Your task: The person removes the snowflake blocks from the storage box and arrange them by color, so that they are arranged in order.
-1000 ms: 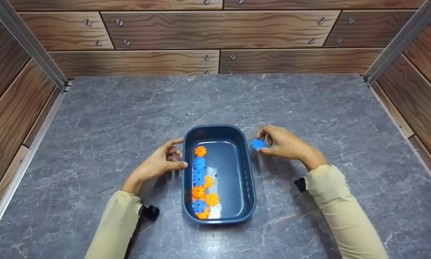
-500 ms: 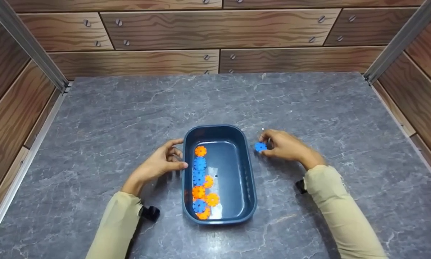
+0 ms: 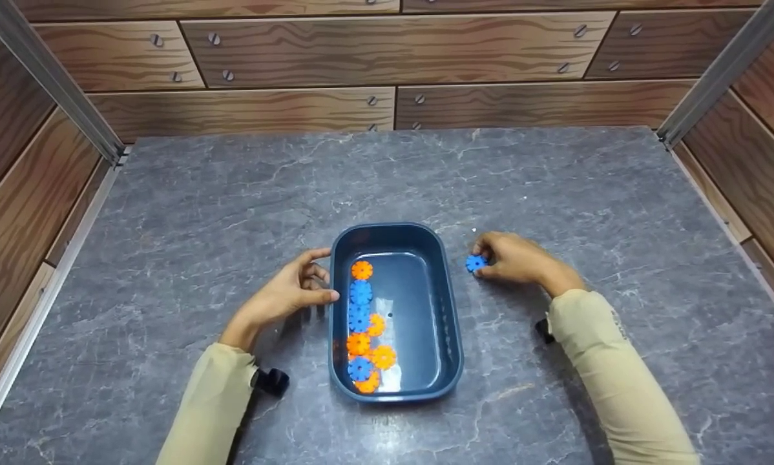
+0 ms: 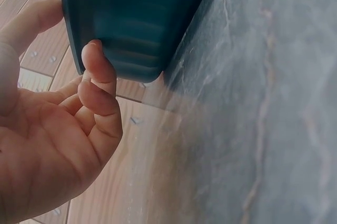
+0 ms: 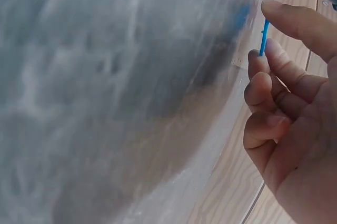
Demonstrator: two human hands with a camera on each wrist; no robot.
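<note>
My right hand (image 3: 513, 258) pinches a blue notched plastic disc (image 3: 475, 263) between thumb and fingers, to the right of a dark blue tub (image 3: 453, 323). Seen edge-on in the right wrist view, the disc (image 5: 264, 37) is thin, with the thumb at its top edge and fingertips below. At the tub's left side, my left hand (image 3: 283, 290) touches the rim with thumb and index finger, the other fingers loosely bent by the outer wall (image 4: 131, 29). Along the tub's left inside lie orange discs (image 3: 383, 357) and blue discs (image 3: 360, 369), some overlapping.
The grey marbled tabletop (image 3: 232, 194) runs back to a wood-patterned wall (image 3: 335, 51). Similar panels (image 3: 31, 187) stand at both sides, with metal posts (image 3: 57, 84) in the corners. A tiny white speck (image 3: 473, 230) lies beyond the right hand.
My right hand has moved slightly right, away from the tub, with the blue disc between its fingers. The left hand and the discs in the tub have stayed put.
</note>
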